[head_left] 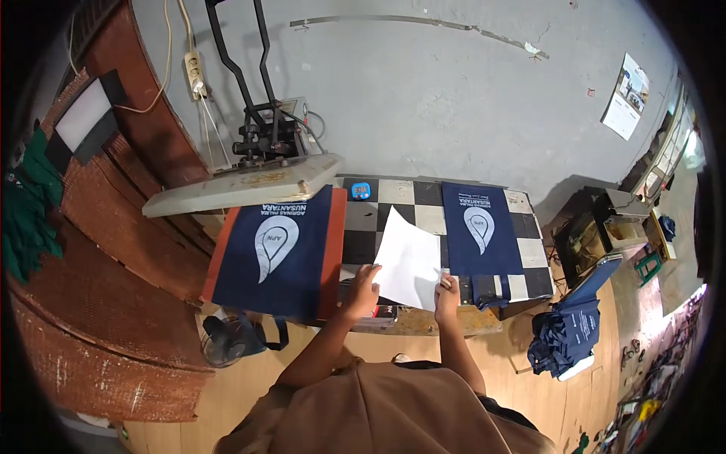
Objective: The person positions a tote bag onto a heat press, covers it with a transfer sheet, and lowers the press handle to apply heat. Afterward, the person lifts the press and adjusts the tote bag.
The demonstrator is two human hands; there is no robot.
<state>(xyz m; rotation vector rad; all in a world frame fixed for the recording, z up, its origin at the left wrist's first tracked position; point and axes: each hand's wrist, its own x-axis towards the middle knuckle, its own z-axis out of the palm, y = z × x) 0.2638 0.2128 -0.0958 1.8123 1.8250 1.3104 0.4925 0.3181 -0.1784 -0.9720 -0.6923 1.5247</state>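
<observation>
A white sheet of paper [409, 257] is held tilted above the checkered table, between my two hands. My left hand [361, 292] grips its left edge and my right hand [447, 292] its lower right edge. To the left, a navy tote bag [249, 265] with a white printed logo lies on the orange-red platen of a heat press [249, 181], whose upper plate is raised and swung back. Right of the paper, a second navy tote bag [499, 242] with the same logo lies flat, its straps hanging over the front edge.
A small blue timer [361, 191] sits at the table's back. A pile of navy bags [571, 337] rests on a chair at right. A fan-like round object [221, 338] stands below the press. A power strip [195, 73] hangs on the wall at left.
</observation>
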